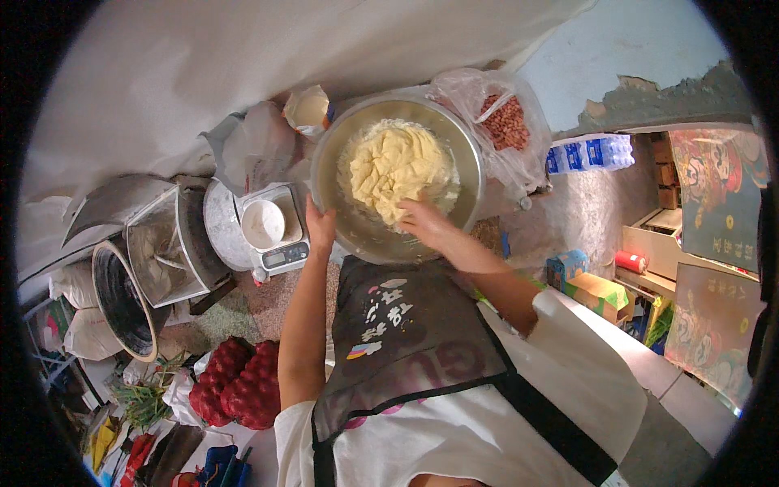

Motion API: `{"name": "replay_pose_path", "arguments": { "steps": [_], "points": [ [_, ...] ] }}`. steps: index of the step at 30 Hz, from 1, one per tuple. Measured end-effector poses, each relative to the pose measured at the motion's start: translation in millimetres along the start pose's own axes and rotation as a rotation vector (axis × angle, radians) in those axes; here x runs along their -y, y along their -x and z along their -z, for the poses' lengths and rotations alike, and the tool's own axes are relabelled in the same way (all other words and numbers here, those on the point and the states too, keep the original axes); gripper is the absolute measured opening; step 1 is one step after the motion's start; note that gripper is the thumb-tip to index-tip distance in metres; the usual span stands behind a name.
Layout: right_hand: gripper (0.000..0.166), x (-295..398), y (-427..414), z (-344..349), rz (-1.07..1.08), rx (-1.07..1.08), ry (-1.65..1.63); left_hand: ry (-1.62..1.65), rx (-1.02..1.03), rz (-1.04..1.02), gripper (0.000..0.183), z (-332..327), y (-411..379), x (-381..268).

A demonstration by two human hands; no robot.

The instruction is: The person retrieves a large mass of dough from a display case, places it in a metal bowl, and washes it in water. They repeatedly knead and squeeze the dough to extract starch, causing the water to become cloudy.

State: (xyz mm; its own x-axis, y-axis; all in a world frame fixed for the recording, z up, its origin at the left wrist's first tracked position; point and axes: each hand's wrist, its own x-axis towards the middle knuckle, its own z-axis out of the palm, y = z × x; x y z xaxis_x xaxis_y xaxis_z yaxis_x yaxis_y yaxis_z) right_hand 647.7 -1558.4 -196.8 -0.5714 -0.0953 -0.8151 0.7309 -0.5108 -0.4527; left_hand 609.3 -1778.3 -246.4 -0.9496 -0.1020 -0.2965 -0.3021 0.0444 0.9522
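A large mass of pale yellow dough [395, 164] lies in a wide steel bowl [471, 146], with loose flour around it. My left hand [321, 226] holds the bowl's left rim, thumb against the wall and the other fingers largely hidden outside. Inside the bowl, my right hand [423, 222] touches the dough's lower edge; its fingertips are partly hidden and slightly blurred. Left of the bowl, a white cup [263, 224] stands on a digital kitchen scale [286, 258]. An opened bag of pale powder [307, 109] is at the bowl's upper left.
A plastic bag of shelled peanuts [505, 122] adjoins the bowl's right side. Further left are a metal mixer tub [167, 249] and a dark round vessel [125, 301]. Red net sacks [243, 383] sit at lower left. Packed water bottles [590, 153] stand on the floor at right.
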Motion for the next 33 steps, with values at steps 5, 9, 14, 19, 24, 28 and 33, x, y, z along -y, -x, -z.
{"name": "replay_pose_path", "arguments": {
  "steps": [5, 9, 14, 19, 24, 28, 33],
  "points": [
    [0.062, 58, -1, 48, 0.501, -0.261, 0.702, -0.089, -0.006, -0.131, 0.04, 2, -5, 18],
    [0.066, 114, -78, 42, 0.736, -0.102, 1.098, -0.011, 0.027, -0.036, 0.045, -4, 0, -4],
    [0.065, 121, -101, -8, 0.684, -0.031, 1.542, -0.137, -0.125, -0.023, 0.053, 6, -13, 46],
    [0.058, 102, -89, -21, 0.456, 0.077, 1.717, -0.196, -0.178, -0.04, 0.053, -1, -13, 44],
    [0.054, 80, -48, -17, 0.594, 0.044, 1.829, -0.172, -0.172, -0.081, 0.058, -8, 2, 15],
    [0.056, 113, -72, -29, 1.058, -0.087, 1.898, -0.005, -0.11, 0.154, 0.061, -5, 4, 10],
    [0.064, 109, -122, -60, 0.52, 0.324, 1.784, -0.085, -0.158, 0.015, 0.062, -4, -7, 32]
  ]
}}
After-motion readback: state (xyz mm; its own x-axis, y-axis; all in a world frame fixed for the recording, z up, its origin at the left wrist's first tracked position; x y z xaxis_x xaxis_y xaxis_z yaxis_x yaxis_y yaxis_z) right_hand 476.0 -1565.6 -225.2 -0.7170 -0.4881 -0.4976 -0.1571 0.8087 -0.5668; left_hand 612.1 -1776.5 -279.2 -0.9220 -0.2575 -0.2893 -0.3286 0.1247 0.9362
